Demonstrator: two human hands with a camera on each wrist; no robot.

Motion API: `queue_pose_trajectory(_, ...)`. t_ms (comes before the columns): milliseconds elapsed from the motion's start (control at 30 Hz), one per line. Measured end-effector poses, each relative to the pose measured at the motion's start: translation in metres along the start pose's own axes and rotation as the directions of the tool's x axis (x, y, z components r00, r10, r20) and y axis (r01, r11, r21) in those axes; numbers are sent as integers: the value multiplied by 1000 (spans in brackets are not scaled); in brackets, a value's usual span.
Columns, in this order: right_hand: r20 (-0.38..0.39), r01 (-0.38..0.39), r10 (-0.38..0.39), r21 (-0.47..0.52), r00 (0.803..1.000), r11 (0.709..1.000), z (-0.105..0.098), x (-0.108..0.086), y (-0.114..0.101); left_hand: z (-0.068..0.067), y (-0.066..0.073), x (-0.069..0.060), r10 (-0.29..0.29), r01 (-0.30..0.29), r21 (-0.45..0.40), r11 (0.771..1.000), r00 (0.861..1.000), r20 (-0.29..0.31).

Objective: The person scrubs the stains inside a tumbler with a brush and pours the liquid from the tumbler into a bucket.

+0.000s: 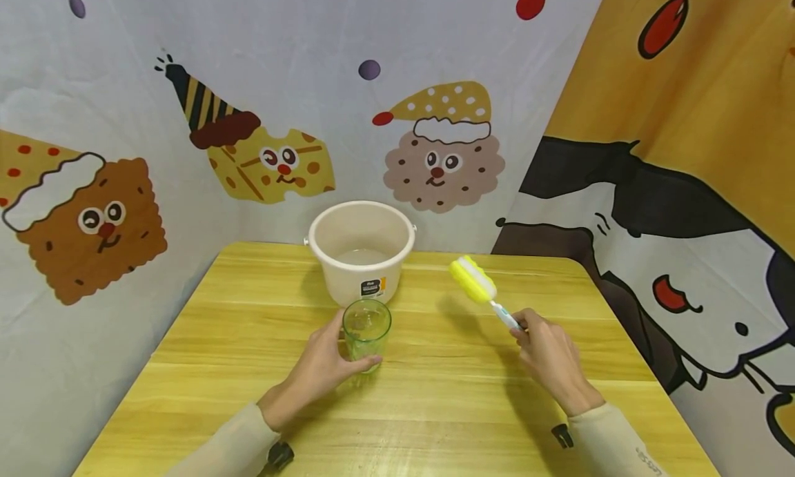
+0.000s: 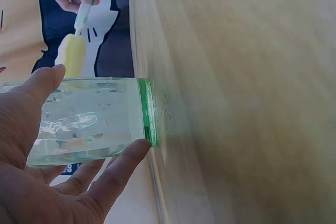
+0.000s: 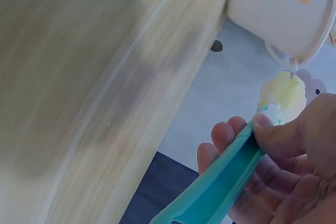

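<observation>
Pale sleeves [image 1: 226, 441] lie behind the fingers. With thumb and fingers spread around a green glass [image 1: 367, 335], the left hand [image 1: 317, 366] grips it; a white bucket [image 1: 338, 281] stands just beyond those fingertips. The right hand [image 1: 549, 353], fingers curled close, holds a brush [image 1: 486, 294] by its handle [image 1: 506, 317], yellow sponge head [image 1: 473, 279] ahead of them.

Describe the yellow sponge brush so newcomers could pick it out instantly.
Find the yellow wood-grained table, then the cream plastic bucket near its far edge. Right of the bucket, a right hand holds the slim brush; its yellow and white sponge head sets it apart from the bucket and transparent green tumbler.
</observation>
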State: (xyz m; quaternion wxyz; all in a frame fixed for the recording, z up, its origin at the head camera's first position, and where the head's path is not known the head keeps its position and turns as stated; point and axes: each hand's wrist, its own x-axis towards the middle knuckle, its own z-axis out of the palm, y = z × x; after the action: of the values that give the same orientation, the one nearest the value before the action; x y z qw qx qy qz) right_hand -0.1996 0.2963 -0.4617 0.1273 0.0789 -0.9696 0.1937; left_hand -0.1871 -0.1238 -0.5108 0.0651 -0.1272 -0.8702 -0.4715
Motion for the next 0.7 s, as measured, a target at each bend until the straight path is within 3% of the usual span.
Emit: queue_pose_trajectory(700, -118, 114, -115, -16, 986, 993, 0, 2, -18, -2, -2, 1, -4, 3, 7, 1000, 1000, 14)
